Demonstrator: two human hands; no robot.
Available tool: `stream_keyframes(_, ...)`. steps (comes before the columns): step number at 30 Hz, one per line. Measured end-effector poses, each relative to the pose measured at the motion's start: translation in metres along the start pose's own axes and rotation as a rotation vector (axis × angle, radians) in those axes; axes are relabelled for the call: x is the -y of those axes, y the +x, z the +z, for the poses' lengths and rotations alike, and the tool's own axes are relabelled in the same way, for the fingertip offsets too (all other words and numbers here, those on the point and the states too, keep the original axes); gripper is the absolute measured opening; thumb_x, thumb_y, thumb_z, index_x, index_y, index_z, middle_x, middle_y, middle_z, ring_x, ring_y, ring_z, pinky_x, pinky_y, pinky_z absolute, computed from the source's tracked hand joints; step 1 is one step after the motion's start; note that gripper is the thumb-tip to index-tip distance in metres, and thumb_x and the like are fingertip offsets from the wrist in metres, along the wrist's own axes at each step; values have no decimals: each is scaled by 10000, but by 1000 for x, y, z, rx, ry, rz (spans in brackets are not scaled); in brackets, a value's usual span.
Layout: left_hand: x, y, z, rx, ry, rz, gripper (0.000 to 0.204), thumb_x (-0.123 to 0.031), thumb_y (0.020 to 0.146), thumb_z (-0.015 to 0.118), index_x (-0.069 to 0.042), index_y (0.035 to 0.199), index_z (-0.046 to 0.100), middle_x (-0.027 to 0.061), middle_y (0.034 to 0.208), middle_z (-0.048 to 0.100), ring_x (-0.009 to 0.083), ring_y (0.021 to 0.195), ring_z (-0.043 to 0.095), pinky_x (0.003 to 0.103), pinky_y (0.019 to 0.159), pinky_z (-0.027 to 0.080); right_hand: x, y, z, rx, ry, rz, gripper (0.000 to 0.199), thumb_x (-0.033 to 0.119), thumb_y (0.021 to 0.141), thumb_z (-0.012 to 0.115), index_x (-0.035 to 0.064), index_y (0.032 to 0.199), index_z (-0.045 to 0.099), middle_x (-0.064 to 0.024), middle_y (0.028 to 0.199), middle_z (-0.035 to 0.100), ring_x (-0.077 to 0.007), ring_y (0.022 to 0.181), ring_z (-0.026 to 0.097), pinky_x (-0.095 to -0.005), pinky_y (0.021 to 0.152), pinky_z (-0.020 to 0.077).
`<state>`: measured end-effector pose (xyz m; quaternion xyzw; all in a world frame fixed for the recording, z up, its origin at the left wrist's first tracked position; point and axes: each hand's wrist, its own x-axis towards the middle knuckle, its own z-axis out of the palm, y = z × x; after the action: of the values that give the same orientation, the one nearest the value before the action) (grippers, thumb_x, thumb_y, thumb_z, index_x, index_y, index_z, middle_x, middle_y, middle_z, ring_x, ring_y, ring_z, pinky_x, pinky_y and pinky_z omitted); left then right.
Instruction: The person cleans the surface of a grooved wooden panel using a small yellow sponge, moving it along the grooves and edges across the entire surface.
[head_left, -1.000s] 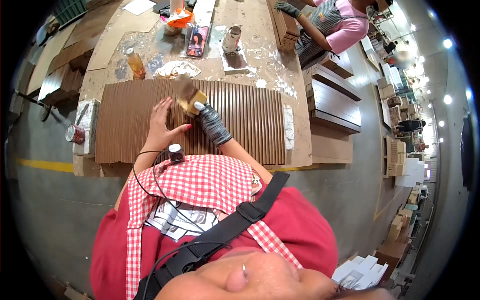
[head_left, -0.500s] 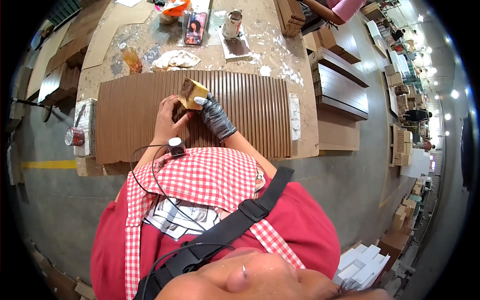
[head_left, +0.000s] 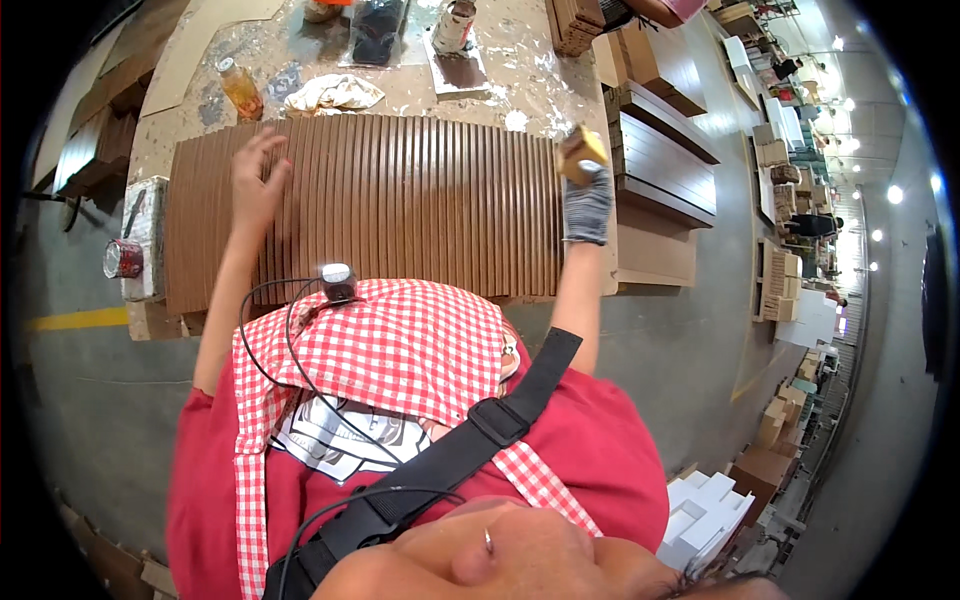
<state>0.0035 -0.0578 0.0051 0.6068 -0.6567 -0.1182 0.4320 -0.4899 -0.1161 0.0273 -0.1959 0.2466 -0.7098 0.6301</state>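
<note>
A row of brown wooden strips (head_left: 400,200) lies side by side across the workbench in front of me. Over the left part of the strips is my bare left hand (head_left: 260,175), its fingers apart and nothing in them. My right hand (head_left: 587,205), in a grey striped glove, grips a yellow sponge (head_left: 582,155) with a brown-stained face at the right end of the row. Whether the sponge touches the end strip, I cannot tell. Beyond the strips lie a crumpled white cloth (head_left: 333,94) and a bottle of amber liquid (head_left: 241,92).
A dark phone (head_left: 377,35) and a stained can (head_left: 455,28) on a sheet stand at the bench's far side. A red-smeared tin (head_left: 123,259) sits by a white block at left. Brown panels (head_left: 660,165) are stacked at right; another person's arm (head_left: 655,10) shows beyond.
My hands have moved apart: the left to the left, the right with the sponge to the row's right end. The phone's screen has gone dark. The whole view has shifted slightly.
</note>
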Motion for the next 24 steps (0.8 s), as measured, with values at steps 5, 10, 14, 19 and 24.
stream_keyframes(5,85,19,-18,-3,421,-33,363,-282,901,501,-158,1240,532,105,1356,422,284,1255,372,429,1065,258,21,20,-6,-115,-741,-104,457,166,755,713,35,1159,544,-67,1064,602,-195,970,579,-305,892,466)
stream_keyframes(10,86,15,-10,38,594,-57,445,-385,941,401,-183,1337,422,71,1428,340,259,1320,297,434,1091,203,-13,50,-4,72,-1625,-377,445,191,738,742,-14,1103,591,-133,1023,627,-219,940,595,-310,861,449)
stream_keyframes(14,84,17,-9,52,599,-82,439,-390,938,394,-203,1335,427,61,1419,350,237,1323,290,420,1106,185,-22,56,1,131,-1943,-361,318,154,724,716,9,998,643,-187,990,626,-309,928,595,-357,839,459)
stream_keyframes(19,88,16,-10,46,581,-78,428,-373,941,402,-201,1333,430,60,1423,347,255,1319,297,433,1093,206,-27,49,0,222,-2054,-432,228,129,762,643,49,975,653,-180,970,626,-345,891,591,-378,813,471)
stream_keyframes(24,79,22,2,68,588,-77,432,-376,941,395,-209,1340,417,51,1425,341,239,1321,292,423,1104,195,-16,7,5,201,-2131,-350,196,76,773,614,59,963,659,-191,960,622,-338,880,595,-377,815,470)
